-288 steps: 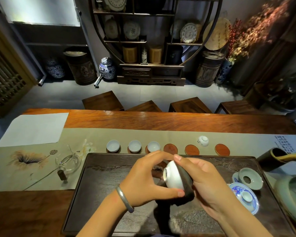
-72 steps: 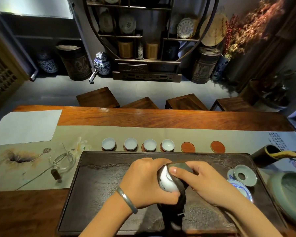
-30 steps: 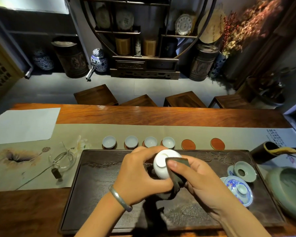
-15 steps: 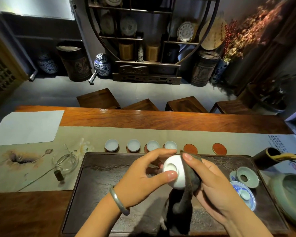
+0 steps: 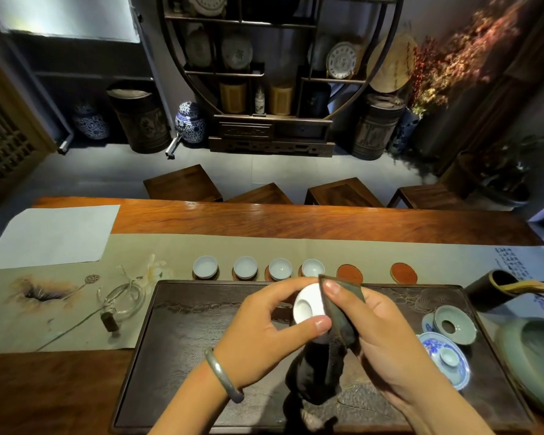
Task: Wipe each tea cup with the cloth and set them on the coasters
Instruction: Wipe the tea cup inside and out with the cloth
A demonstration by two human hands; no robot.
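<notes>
The left hand point(image 5: 264, 334) pinches the white tea cup point(image 5: 308, 304) over the tray point(image 5: 186, 356), the right hand point(image 5: 380, 337) presses the dark cloth point(image 5: 339, 312) against it, and the nearest bare coaster point(image 5: 349, 274) lies at one o'clock, nearer the right hand.

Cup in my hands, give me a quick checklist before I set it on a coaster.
1. Left hand has a firm grip on the cup: ok, thumb and fingers pinch it.
2. Cloth clear of the cup: not ok, right hand presses it against the side.
3. Free coaster available: ok, bare, next to the fourth placed cup.
4. Cup upright: not ok, turned on its side.
5. Cup wiped dry: cannot tell.
</notes>
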